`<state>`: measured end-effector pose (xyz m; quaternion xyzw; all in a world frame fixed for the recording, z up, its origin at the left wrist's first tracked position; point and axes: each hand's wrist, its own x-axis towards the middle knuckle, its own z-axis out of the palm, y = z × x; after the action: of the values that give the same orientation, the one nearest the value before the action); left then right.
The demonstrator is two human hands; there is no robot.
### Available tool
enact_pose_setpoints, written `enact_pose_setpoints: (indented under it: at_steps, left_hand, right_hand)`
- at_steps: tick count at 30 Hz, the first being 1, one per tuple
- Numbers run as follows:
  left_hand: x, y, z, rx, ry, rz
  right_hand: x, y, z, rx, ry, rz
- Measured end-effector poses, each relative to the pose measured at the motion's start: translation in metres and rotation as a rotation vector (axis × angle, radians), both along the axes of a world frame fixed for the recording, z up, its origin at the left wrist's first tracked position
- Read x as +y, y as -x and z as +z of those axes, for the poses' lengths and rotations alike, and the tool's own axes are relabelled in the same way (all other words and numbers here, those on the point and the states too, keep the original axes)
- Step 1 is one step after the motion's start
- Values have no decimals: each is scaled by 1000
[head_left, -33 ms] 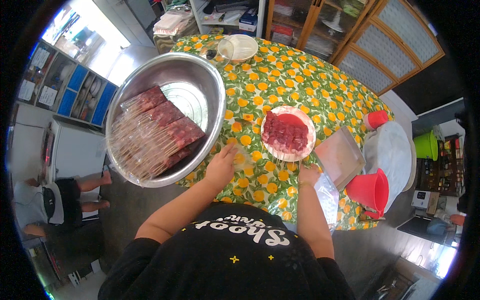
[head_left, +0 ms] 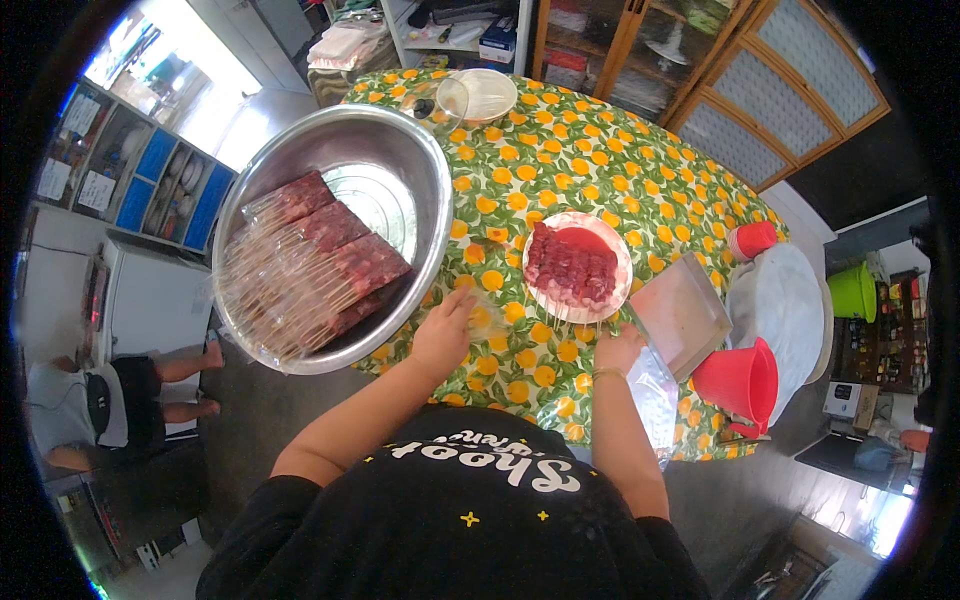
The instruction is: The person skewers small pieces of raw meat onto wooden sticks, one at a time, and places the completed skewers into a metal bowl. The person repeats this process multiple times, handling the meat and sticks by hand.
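With bagged meat skewers [head_left: 310,270] already stacked in the steel basin [head_left: 425,180] at the desk's left edge, my left hand [head_left: 447,332] pinches a clear bag [head_left: 487,312] while my right hand [head_left: 618,350], its grip indiscernible, nears the plate [head_left: 620,262] of unpacked meat.

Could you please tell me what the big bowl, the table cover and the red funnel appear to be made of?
The big bowl looks like polished steel: silvery, with bright reflections inside. The table cover seems a glossy plastic or oilcloth sheet printed with oranges and leaves; it hangs over the table's edge. The red funnel looks like smooth moulded plastic, evenly coloured and slightly shiny.
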<state>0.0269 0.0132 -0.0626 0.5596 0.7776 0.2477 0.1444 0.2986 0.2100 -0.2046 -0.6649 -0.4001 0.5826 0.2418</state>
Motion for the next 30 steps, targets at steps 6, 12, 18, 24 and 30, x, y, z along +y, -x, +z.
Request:
enact_pose_setpoints:
  at_steps: [6, 12, 18, 24, 30]
  left_hand:
    - [3, -5, -11, 41, -12, -10]
    - [-1, -9, -26, 9, -2, -60]
    - [-6, -14, -26, -6, 24, -74]
    - [-6, -14, -21, 19, 16, -62]
    - [-6, -16, -19, 29, 52, -16]
  right_hand:
    - [-31, 43, 3, -356, -139, 369]
    - [-23, 56, 14, -97, 147, 168]
    - [-24, 62, 22, -265, 61, 283]
    - [-24, 67, 25, -136, 91, 157]
    - [-8, 35, 16, -4, 173, 149]
